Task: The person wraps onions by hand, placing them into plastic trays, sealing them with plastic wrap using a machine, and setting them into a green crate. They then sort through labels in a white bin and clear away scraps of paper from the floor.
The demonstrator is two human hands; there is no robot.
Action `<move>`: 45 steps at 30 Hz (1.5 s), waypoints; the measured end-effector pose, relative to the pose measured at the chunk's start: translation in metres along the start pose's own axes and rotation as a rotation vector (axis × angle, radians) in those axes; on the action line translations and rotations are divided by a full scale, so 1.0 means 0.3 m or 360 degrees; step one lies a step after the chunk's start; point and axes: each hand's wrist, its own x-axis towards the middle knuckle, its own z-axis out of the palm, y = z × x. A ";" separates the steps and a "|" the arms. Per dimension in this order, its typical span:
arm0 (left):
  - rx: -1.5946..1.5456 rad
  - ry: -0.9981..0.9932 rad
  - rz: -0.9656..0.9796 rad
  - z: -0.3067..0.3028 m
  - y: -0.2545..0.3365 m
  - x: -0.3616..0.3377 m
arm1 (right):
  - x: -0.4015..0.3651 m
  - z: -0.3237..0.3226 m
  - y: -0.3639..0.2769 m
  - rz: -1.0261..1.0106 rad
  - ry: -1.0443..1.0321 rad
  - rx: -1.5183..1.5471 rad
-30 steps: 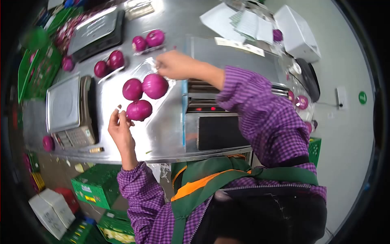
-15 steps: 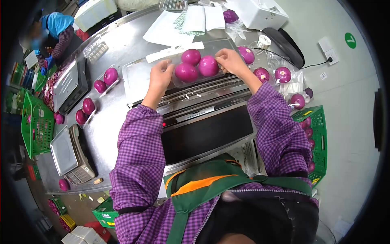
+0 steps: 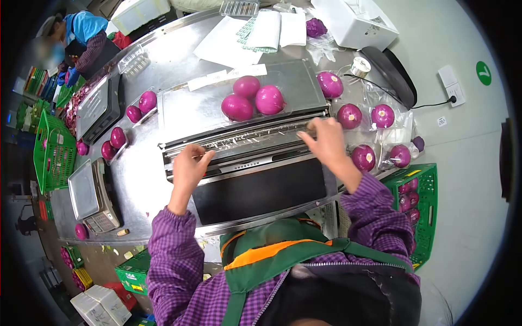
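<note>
Film (image 3: pixel 253 142) stretched across wrapper (image 3: pixel 255 187); left hand (image 3: pixel 189 164) pinches its left end, right hand (image 3: pixel 326 142) its right end; onions (image 3: pixel 251 100) lie just beyond, between hands, untouched.

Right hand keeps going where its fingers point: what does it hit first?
Likely the cling film across the wrapping machine, which the right hand seems to touch; beyond lie three red onions.

Glossy clear film (image 3: pixel 247 138) stretches over a brushed-metal wrapping machine (image 3: pixel 190 111); onions (image 3: pixel 253 98) shine.
</note>
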 end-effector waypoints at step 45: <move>-0.1705 -0.1148 -0.1219 0.109 0.100 -0.162 | -0.133 -0.037 -0.059 0.0840 -0.1735 0.1867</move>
